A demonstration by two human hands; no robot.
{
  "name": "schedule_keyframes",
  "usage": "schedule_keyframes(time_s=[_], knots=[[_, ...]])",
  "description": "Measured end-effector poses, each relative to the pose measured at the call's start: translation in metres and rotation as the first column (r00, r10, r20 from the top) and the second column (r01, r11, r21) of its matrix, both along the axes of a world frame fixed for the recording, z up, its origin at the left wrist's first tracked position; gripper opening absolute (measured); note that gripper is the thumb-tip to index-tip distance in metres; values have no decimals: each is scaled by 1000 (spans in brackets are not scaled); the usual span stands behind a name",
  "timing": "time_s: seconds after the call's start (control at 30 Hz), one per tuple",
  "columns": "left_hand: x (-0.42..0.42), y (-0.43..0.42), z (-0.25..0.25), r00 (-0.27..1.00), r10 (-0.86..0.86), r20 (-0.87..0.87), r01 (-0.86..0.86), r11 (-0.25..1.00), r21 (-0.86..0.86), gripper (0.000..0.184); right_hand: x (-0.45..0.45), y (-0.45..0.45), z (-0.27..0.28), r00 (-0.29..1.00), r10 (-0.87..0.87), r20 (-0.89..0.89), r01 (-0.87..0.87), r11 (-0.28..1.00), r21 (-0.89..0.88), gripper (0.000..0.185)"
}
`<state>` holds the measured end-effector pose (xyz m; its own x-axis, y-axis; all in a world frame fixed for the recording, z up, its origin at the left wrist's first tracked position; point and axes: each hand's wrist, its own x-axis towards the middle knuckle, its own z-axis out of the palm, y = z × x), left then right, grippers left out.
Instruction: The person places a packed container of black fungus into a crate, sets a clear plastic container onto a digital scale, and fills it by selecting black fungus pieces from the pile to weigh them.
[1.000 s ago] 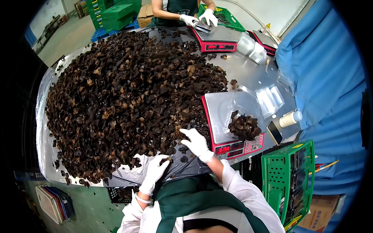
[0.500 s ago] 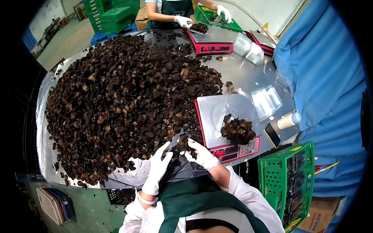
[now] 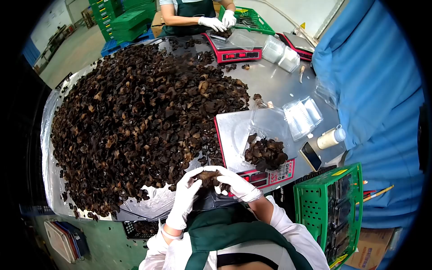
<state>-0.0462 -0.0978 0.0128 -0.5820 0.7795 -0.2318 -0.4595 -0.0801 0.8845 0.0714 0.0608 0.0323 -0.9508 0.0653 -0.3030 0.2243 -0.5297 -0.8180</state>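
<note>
My left hand (image 3: 183, 194), in a white glove, has its fingers curled round one side of a brown wood ear mushroom (image 3: 208, 178). The gloved fingers of my right hand (image 3: 240, 186) close on its other side. Both hands are at the near table edge, in front of my apron. A large pile of wood ear mushrooms (image 3: 130, 121) spreads to the left. Right of my hands is a red-edged weighing scale (image 3: 231, 135), with a clump of mushrooms (image 3: 265, 154) in a clear plastic tray. The scale's display is partly hidden by my right hand.
Clear plastic boxes (image 3: 302, 118), a phone (image 3: 310, 156) and a white bottle (image 3: 331, 138) lie right of the scale. A green crate (image 3: 310, 216) of packed boxes stands at the table's right. Across the table, a co-worker's gloved hands (image 3: 216, 23) are over another scale (image 3: 234, 55).
My hands have come together round the mushroom, the right one moving in over it. The co-worker's hands have drawn together over a box. The view has shifted slightly.
</note>
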Motion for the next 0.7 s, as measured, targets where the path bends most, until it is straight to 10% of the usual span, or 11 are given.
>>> schedule_keyframes(time_s=[0.2,0.3,0.43,0.57,0.7], knots=[[12,-9,17,929,24,-368,-45,998,-48,46,-11,-11,4,994,-35,107,0,950,312,30],[19,-22,12,923,36,-383,-108,980,-167,39,-19,-32,1,997,30,-70,26,727,687,26],[11,-70,-9,918,300,-261,-368,888,-275,26,-32,-42,0,961,269,65,-258,786,561,36],[-2,-164,-13,739,482,-471,-665,635,-393,23,-54,-29,-27,967,227,-115,-65,657,751,29],[4,-268,-57,576,-487,-657,-658,201,-726,38,-107,-20,-35,972,141,-189,98,489,867,28]])
